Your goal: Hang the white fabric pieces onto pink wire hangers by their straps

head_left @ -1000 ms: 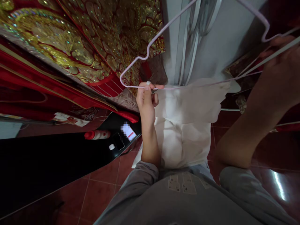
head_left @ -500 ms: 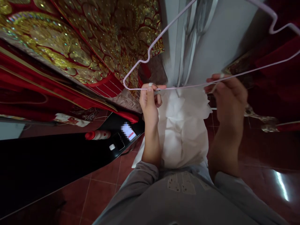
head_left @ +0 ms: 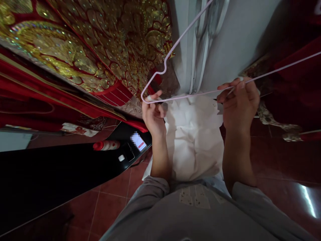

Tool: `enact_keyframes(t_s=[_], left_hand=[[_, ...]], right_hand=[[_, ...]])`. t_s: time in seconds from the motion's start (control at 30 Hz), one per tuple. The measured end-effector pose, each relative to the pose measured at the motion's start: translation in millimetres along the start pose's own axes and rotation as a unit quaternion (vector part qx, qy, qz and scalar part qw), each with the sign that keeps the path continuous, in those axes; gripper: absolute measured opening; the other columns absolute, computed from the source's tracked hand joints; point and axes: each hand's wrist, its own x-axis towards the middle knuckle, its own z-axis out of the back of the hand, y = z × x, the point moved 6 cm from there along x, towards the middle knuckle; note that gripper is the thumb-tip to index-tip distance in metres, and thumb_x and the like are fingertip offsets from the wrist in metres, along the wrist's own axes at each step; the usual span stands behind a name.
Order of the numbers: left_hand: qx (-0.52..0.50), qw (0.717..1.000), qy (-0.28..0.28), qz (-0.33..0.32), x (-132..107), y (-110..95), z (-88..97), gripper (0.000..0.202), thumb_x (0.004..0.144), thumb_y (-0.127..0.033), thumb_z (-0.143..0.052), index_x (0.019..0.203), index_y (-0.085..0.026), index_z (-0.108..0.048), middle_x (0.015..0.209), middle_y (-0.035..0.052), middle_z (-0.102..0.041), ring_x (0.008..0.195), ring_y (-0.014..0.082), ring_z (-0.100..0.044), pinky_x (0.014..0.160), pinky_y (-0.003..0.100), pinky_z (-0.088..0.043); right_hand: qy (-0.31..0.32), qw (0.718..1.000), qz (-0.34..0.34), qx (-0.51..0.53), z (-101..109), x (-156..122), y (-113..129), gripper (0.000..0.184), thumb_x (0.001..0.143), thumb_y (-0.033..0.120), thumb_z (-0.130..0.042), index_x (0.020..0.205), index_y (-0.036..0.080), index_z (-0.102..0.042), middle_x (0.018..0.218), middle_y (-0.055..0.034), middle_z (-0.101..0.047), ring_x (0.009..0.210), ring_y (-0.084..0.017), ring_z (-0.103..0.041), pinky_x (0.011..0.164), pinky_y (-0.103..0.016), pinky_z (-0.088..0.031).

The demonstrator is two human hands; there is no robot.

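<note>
A pale pink clothes hanger is stretched across in front of me, its lower bar running between my hands and its upper part leaving the view at the top. My left hand is at the hanger's left corner, with the bar lying across its curled fingers and one fingertip pointing out. Further right, my right hand pinches the same bar between thumb and fingers. A short thin pale strand sticks out by the right fingers; what it is I cannot tell. Each hand has a white band on a finger. White cloth lies below the bar.
Red garments with gold sequins hang at the left. A black table carries a red-capped bottle, a lit phone, a dark phone and a small white case. Dark red cloth hangs at the right.
My left hand has slid left along the bar to the hanger's corner. The hanger's left end has shifted slightly right and down. My right hand has closed nearer on the bar.
</note>
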Motion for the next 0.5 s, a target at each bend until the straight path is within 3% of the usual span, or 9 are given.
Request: enact_keyframes(t_s=[0.13,0.2,0.27,0.33,0.5], left_hand=[[0.058,0.986,-0.105,-0.12,14,-8,38.9,0.005,0.085,-0.024,-0.075,0.087,-0.022,-0.078,0.105,0.0033,-0.086,0.057,0.0076,-0.052,0.053,0.022,-0.038],[0.095,0.975,-0.111,-0.167,19,-12,47.9,0.003,0.085,-0.024,-0.078,0.085,-0.022,-0.08,0.101,0.002,-0.085,0.076,0.0114,-0.069,0.066,0.022,-0.05],[0.124,0.969,-0.076,-0.202,23,-15,48.9,0.009,0.089,-0.032,-0.084,0.089,-0.024,-0.083,0.103,0.0017,-0.085,0.1,0.0181,-0.078,0.09,0.03,-0.06],[0.125,0.966,-0.032,-0.225,27,-17,47.3,0.017,0.091,-0.041,-0.088,0.099,-0.026,-0.086,0.108,0.0011,-0.086,0.113,0.0223,-0.079,0.109,0.039,-0.058],[0.128,0.956,0.051,-0.26,31,-25,36.8,0.036,0.095,-0.046,-0.09,0.127,-0.032,-0.085,0.132,0.0018,-0.083,0.119,0.0251,-0.079,0.105,0.043,-0.062]], right_hand=[[0.004,1.0,0.006,0.006,-2,0,2,0.027,0.094,0.051,-0.076,0.084,0.027,-0.067,0.081,0.0021,-0.077,0.051,-0.01,-0.051,0.051,-0.029,-0.037],[0.0,1.0,0.009,0.013,-3,0,1,0.028,0.095,0.05,-0.076,0.084,0.026,-0.067,0.08,0.0013,-0.077,0.051,-0.009,-0.051,0.051,-0.028,-0.037],[-0.003,1.0,0.007,0.012,-3,-1,0,0.027,0.097,0.049,-0.075,0.084,0.027,-0.067,0.081,0.0012,-0.075,0.053,-0.01,-0.052,0.052,-0.029,-0.038],[-0.001,1.0,0.0,0.002,-2,-2,-2,0.026,0.098,0.05,-0.074,0.085,0.029,-0.067,0.083,0.0017,-0.074,0.055,-0.011,-0.052,0.055,-0.031,-0.042],[0.007,1.0,-0.013,-0.018,1,-2,-5,0.025,0.097,0.052,-0.076,0.087,0.031,-0.067,0.085,0.0017,-0.074,0.059,-0.013,-0.053,0.058,-0.034,-0.043]])
